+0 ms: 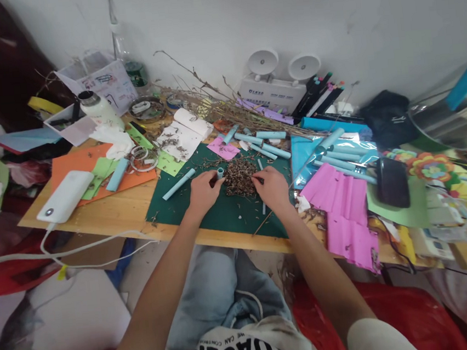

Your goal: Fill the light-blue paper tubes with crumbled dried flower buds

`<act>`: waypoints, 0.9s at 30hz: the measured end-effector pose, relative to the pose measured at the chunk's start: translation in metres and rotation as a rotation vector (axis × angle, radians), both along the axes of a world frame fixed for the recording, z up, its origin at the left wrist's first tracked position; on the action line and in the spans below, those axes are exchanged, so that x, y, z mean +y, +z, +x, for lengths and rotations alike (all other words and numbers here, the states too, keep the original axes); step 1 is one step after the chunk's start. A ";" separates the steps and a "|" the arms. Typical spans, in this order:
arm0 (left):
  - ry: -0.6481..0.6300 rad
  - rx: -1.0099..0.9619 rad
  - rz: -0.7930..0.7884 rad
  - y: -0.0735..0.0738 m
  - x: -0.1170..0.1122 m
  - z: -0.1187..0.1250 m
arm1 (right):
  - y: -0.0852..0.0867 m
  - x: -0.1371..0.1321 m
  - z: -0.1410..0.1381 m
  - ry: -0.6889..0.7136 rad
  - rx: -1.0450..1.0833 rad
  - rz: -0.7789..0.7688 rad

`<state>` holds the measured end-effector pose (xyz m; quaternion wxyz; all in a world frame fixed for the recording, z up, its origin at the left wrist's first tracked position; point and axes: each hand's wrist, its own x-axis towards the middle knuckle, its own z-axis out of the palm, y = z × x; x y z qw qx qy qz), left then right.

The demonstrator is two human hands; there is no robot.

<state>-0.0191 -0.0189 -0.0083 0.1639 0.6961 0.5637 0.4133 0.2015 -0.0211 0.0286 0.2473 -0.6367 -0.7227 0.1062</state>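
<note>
My left hand point(204, 191) is closed around a light blue paper tube point(220, 172), whose open end points up between thumb and fingers. Beside it lies a heap of dried brown plant bits point(241, 177) on the green cutting mat point(221, 216). At the heap's right edge, the fingertips of my right hand point(271, 187) are pinched together; what they hold is too small to make out. Another blue paper tube point(179, 184) lies on the mat left of my left hand. A thin pale strip point(263, 208) shows beside my right hand, partly hidden by it.
Several blue tubes point(261, 145) lie behind the heap, and more rest on a shiny blue packet point(302, 163). Dry twigs point(219, 110) stretch along the back near a white router point(270, 91). A white power bank point(66, 196) with a cable sits left; pink crepe paper point(343, 203) hangs over the front edge.
</note>
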 end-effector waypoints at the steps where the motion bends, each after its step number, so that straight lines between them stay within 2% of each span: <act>1: -0.001 0.001 0.001 0.000 0.000 0.000 | 0.000 0.000 0.000 0.005 0.033 0.029; 4: -0.008 0.022 0.012 -0.001 0.000 0.000 | 0.001 0.004 0.001 -0.009 0.198 0.140; 6: -0.007 0.039 0.022 -0.001 0.000 -0.001 | 0.004 0.007 0.002 -0.009 0.299 0.151; 9: -0.004 0.049 0.025 -0.001 0.000 -0.002 | 0.009 0.009 -0.001 -0.035 0.471 0.050; 11: -0.008 0.053 0.024 -0.001 0.000 -0.002 | 0.012 0.010 -0.006 -0.051 0.669 -0.016; 13: -0.007 0.057 0.024 -0.001 0.000 -0.002 | 0.013 0.010 -0.011 -0.049 0.864 -0.052; 15: -0.005 0.058 0.022 0.000 0.000 -0.001 | 0.011 0.012 -0.016 -0.048 0.968 -0.067; 20: -0.007 0.050 0.011 0.000 -0.001 -0.001 | -0.002 0.021 -0.017 0.006 0.911 -0.068; 25: -0.005 0.051 0.006 -0.001 0.000 -0.001 | -0.003 0.028 -0.014 -0.014 0.541 -0.020; 27: -0.004 0.045 0.001 -0.001 0.000 0.000 | -0.001 0.031 -0.012 0.017 0.469 -0.013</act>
